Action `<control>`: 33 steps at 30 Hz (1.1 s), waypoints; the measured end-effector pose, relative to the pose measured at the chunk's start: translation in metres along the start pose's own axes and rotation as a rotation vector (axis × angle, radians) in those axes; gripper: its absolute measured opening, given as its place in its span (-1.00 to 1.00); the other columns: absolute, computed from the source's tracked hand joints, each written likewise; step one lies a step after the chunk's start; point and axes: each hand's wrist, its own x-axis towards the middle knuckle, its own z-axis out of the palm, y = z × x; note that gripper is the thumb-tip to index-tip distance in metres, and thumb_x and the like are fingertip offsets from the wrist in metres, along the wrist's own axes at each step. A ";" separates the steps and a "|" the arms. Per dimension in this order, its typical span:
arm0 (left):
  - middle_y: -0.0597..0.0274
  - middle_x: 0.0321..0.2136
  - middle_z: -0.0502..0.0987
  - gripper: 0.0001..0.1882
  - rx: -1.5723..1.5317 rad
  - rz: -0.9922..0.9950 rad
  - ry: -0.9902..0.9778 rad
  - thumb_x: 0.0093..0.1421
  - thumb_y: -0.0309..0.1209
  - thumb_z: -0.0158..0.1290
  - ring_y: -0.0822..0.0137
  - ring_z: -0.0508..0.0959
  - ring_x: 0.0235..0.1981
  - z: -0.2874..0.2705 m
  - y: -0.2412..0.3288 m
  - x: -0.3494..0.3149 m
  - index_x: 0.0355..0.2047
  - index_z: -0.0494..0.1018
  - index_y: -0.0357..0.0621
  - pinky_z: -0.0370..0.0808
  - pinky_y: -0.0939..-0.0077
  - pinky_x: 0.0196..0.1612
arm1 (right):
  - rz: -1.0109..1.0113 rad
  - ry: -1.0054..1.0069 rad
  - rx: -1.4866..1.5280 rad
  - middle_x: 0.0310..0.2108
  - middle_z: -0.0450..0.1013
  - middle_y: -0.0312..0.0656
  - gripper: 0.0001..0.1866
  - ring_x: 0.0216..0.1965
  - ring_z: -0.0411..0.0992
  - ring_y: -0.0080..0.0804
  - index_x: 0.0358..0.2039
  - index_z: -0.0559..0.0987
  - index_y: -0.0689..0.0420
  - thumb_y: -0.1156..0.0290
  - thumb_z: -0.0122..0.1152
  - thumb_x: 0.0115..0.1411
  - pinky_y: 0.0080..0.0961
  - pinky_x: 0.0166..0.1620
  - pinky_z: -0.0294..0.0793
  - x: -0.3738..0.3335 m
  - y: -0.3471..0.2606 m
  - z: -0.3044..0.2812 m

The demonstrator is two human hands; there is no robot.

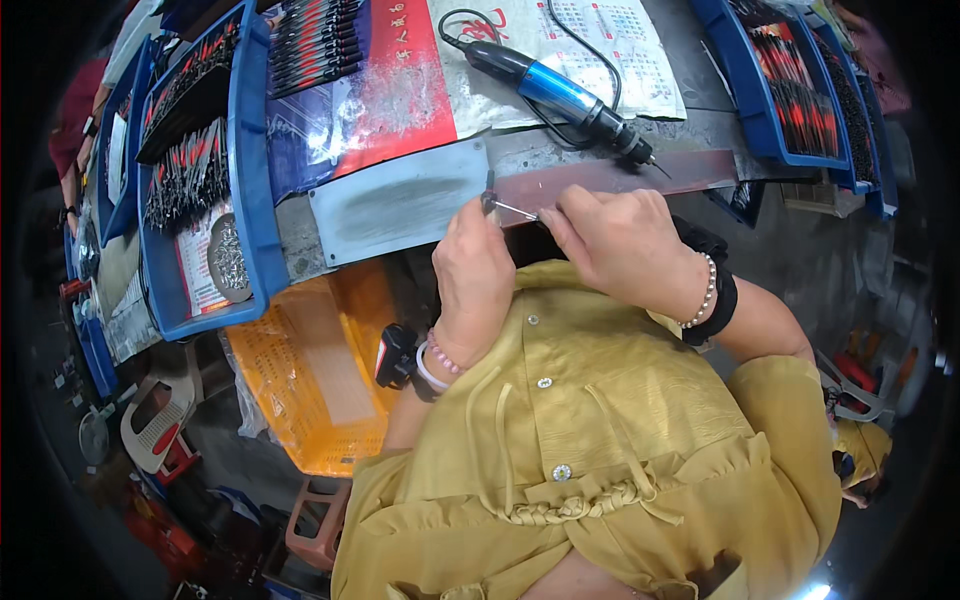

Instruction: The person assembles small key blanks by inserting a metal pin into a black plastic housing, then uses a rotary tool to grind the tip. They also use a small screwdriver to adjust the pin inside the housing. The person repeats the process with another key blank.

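My left hand (472, 272) is closed, pinching a small dark part (489, 201) upright between thumb and fingers at the table's front edge. A thin shiny metal rod (516, 210) runs from that part to my right hand (632, 245), whose fingertips are closed on its other end. My fingers hide both ends, so I cannot tell what kind of part it is. Just beyond my hands lies a blue and black corded electric screwdriver (565, 97), its bit pointing right and toward me. Left of my left hand is a pale, dark-smudged sheet (400, 205).
Blue bins (262, 180) on the left hold red and black pen-like parts and small metal pieces. More such parts fill a blue bin (745, 95) at right. A row of dark parts (315, 45) lies at the back. Below the table stands an orange crate (375, 325).
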 end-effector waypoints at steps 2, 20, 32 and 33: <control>-0.27 -0.39 0.49 -0.80 -0.012 -0.018 -0.008 0.16 -0.60 -0.08 -0.28 0.49 -0.34 0.000 0.000 0.000 -0.18 0.39 -0.34 0.42 -0.04 -0.32 | 0.028 -0.031 -0.126 -0.57 0.42 -0.19 -0.77 -0.57 0.44 -0.20 -0.54 0.42 0.14 0.38 0.30 0.06 -0.36 -0.54 0.38 -0.003 0.000 0.002; -0.24 -0.40 0.50 -0.78 0.083 0.015 0.019 0.15 -0.60 -0.05 -0.24 0.51 -0.35 0.003 -0.001 0.000 -0.16 0.40 -0.35 0.44 0.01 -0.31 | -0.478 0.153 -0.242 -0.59 0.26 -0.30 -0.88 -0.56 0.34 -0.43 -0.52 0.43 0.09 0.38 0.13 -0.11 -0.50 -0.48 0.31 0.005 0.009 -0.006; -0.29 -0.37 0.49 -0.77 0.041 -0.015 -0.010 0.17 -0.58 -0.04 -0.27 0.49 -0.33 0.003 -0.001 -0.001 -0.15 0.38 -0.36 0.43 -0.03 -0.30 | 0.128 -0.244 0.273 -0.52 0.46 0.10 -0.78 -0.42 0.45 0.11 -0.41 0.50 0.27 0.35 0.07 0.22 -0.10 -0.43 0.41 0.007 0.012 -0.005; -0.29 -0.37 0.49 -0.77 0.052 -0.022 -0.014 0.17 -0.58 -0.04 -0.27 0.50 -0.33 0.003 -0.001 0.000 -0.14 0.38 -0.37 0.43 -0.03 -0.30 | 0.095 -0.238 0.175 -0.53 0.47 0.07 -0.80 -0.44 0.47 0.06 -0.42 0.51 0.26 0.36 0.10 0.19 -0.12 -0.46 0.42 0.004 0.011 -0.005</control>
